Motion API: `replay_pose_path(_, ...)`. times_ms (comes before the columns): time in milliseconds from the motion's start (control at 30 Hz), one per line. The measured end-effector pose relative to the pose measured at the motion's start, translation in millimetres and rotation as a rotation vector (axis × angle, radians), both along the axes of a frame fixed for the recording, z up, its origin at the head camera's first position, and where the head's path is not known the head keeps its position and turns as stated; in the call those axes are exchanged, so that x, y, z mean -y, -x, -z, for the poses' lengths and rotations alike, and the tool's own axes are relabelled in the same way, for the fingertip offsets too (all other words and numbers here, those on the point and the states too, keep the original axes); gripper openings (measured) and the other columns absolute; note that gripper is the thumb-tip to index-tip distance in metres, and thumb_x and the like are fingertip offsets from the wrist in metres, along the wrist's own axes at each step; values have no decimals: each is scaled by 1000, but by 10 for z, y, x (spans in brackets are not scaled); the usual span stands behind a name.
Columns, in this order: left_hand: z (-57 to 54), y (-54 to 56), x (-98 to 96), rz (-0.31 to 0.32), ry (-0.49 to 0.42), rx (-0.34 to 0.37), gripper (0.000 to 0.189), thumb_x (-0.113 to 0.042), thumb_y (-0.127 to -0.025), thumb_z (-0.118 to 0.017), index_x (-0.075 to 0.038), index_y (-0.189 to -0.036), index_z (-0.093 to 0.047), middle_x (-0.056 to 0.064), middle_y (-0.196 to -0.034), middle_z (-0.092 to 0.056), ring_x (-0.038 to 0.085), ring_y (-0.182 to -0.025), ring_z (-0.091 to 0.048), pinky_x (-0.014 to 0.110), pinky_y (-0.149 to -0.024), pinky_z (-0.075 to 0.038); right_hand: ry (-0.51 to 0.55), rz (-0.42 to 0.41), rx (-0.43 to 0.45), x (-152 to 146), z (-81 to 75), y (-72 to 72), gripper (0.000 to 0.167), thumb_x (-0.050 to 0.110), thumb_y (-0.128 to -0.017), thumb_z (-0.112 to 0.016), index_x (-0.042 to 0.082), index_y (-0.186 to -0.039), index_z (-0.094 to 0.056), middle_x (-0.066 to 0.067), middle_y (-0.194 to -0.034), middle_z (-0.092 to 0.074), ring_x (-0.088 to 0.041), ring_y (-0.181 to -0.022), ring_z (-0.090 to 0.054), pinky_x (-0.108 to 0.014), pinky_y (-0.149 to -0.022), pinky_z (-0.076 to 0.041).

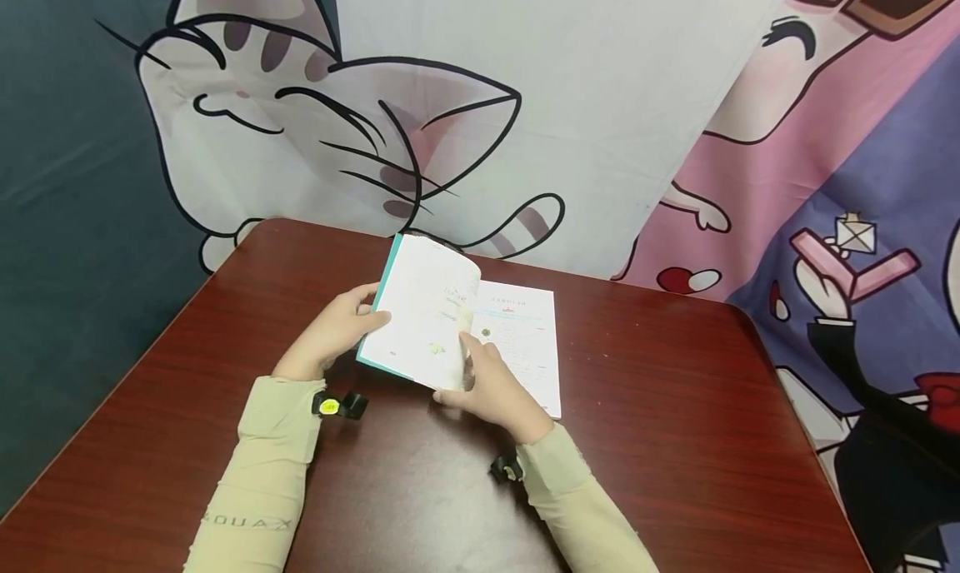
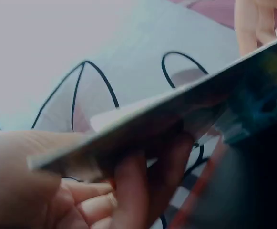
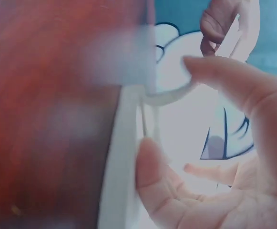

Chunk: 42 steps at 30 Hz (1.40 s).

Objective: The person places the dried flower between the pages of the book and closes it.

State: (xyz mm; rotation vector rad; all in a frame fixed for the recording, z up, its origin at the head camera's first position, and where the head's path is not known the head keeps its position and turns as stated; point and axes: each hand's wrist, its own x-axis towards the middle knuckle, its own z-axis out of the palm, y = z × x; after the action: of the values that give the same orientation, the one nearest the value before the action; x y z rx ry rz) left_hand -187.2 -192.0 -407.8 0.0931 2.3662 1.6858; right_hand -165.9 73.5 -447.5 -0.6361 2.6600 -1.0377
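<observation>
A thin book (image 1: 427, 306) with a teal cover edge lies spread, its left half lifted and tilted above the table, its right page (image 1: 525, 340) flat. My left hand (image 1: 337, 323) grips the raised left edge, thumb on the white page and fingers behind the cover; in the left wrist view the dark cover (image 2: 176, 119) slants across those fingers. Near the gutter, my right hand (image 1: 491, 381) holds the book's lower part, thumb at the bottom edge and curled fingers by the fold. The right wrist view has its thumb (image 3: 224, 78) touching a curved page edge. Small page print is unreadable.
The reddish-brown wooden table (image 1: 675, 390) extends around the book, its back edge near a cartoon cat backdrop (image 1: 285, 115). Black straps with small devices (image 1: 341, 406) sit at the cuffs of both light sleeves (image 1: 270, 473).
</observation>
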Motion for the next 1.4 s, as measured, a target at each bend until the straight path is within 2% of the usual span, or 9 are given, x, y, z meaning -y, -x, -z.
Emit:
replay_pose_path(167, -40, -9, -156, 35, -239, -10, 54, -22, -108, -50, -1, -155, -35, 28, -125, -63, 18, -90, -73, 36, -73, -61, 181, 69, 41, -82, -69, 44, 65, 39, -100, -64, 5, -152, -45, -21, -134, -49, -23, -91, -63, -37, -81, -54)
replay_pose_path(267, -42, -23, -299, 62, -315, -29, 51, -29, -110, -44, -2, -153, -41, 27, -131, -60, 19, -97, -72, 38, -74, -61, 309, 102, 52, -111, -111, 69, 50, 35, -107, -50, 8, -150, -49, -19, -143, -49, -31, -97, -66, -41, -82, -57)
replay_pose_path(367, -22, -40, -460, 99, -337, -56, 48, -26, -111, -43, -2, -152, -43, 28, -138, -55, 26, -104, -70, 41, -78, -61, 427, 137, 98, -133, -133, 95, 47, 33, -110, -44, 10, -151, -49, -16, -148, -48, -34, -102, -67, -43, -80, -60)
replay_pose_path(567, 122, -70, -776, 173, -243, -113, 44, -17, -108, -50, -5, -150, -46, 23, -141, -56, 33, -114, -66, 45, -86, -59, 601, 160, 130, -216, -213, 158, 46, 29, -111, -42, 6, -151, -46, -21, -147, -49, -38, -109, -64, -47, -84, -59)
replay_pose_path(700, 236, -102, -943, 262, -106, -213, 45, -14, -106, -54, -10, -150, -48, 18, -145, -54, 35, -126, -59, 51, -99, -51, 630, 225, 147, -356, -320, 198, 50, 35, -110, -40, 9, -152, -45, -20, -145, -52, -36, -112, -62, -47, -86, -58)
replay_pose_path(800, 300, -135, -1034, 302, 21, -293, 49, -16, -105, -57, -12, -152, -46, 15, -154, -44, 35, -138, -47, 54, -110, -40, 630, 288, 176, -497, -421, 219, 50, 36, -109, -45, 14, -154, -43, -19, -141, -54, -35, -116, -61, -45, -88, -56)
replay_pose_path(1000, 372, -203, -1145, 410, 136, -288, 57, -24, -104, -58, -14, -157, -39, 15, -165, -26, 35, -151, -24, 56, -120, -22, 479, 318, 152, -830, -500, 283, 63, 14, -100, -61, 19, -158, -35, -22, -131, -60, -34, -113, -62, -41, -87, -55)
replay_pose_path(1167, 408, -253, -1196, 503, 216, -241, 58, -30, -104, -58, -14, -157, -39, 14, -168, -16, 34, -154, -14, 56, -121, -20, 181, 297, 48, -1074, -463, 320, 63, 7, -95, -67, 14, -153, -44, -20, -126, -63, -33, -104, -63, -43, -87, -52)
replay_pose_path(1400, 497, -291, -1312, 525, 413, -351, 57, -23, -103, -56, -5, -155, -42, 20, -166, -20, 39, -154, -11, 56, -122, -15, -115, 259, 29, -1151, -245, 414, 54, 14, -93, -71, 6, -144, -55, -23, -132, -62, -35, -111, -59, -53, -96, -48)
